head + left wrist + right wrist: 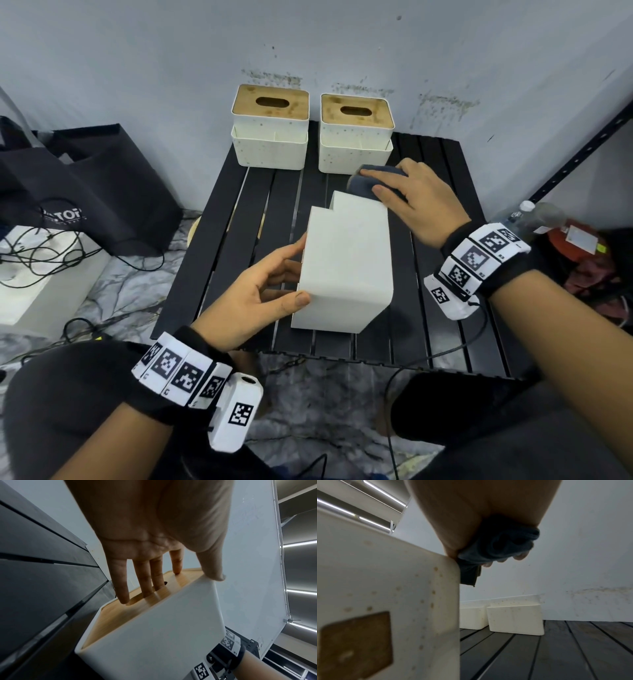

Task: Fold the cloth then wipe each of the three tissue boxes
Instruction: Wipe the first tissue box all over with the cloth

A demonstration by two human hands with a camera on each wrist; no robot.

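A white tissue box (346,267) lies tipped on its side at the middle of the black slatted table (239,205), its wooden lid (137,609) facing left. My left hand (267,291) steadies it: straight fingers (123,588) press on the lid and the thumb hooks over the near top edge. My right hand (411,198) holds a folded dark grey cloth (370,181) against the box's far top edge; the cloth (498,545) bunches under the fingers. Two more white tissue boxes, one (270,126) left and one (356,133) right, stand upright at the back.
A grey wall runs just behind the table. A black bag (89,185), a white box with cables (41,267) sit on the floor at left. A metal shelf post (582,154), a bottle (527,216) and red items are at right.
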